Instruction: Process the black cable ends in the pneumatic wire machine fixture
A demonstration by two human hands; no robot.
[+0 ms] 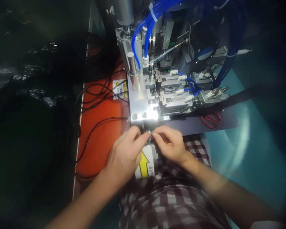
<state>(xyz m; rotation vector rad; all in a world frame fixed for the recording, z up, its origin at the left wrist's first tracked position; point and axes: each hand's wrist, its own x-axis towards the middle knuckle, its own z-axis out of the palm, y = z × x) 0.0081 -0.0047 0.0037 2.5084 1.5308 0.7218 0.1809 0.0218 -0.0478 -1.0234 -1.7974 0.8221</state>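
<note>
In front of the machine's lower edge, my left hand [126, 148] is closed, thumb and forefinger pinching a tiny shiny connector-like piece [150, 133]. My right hand [171, 143] meets it from the right, its fingertips pinched on thin coloured wires [153, 136], reddish and teal, at that piece. The fingers cover most of both, so their exact shape is hidden. Just below the hands is a white cylindrical housing [146, 162] with a yellow arrow label. Above them rises the bench machine [139, 106], with its bright metal plate and small pneumatic slides.
Red-handled scissors [211, 120] lie right of the machine on a dark mat [183, 125]. Black cables [95, 127] cross the orange surface [102, 140] at left, beside a warning label [119, 89]. Blue air tubes [146, 28] loop overhead. Small bagged items [38, 93] lie far left, in shadow.
</note>
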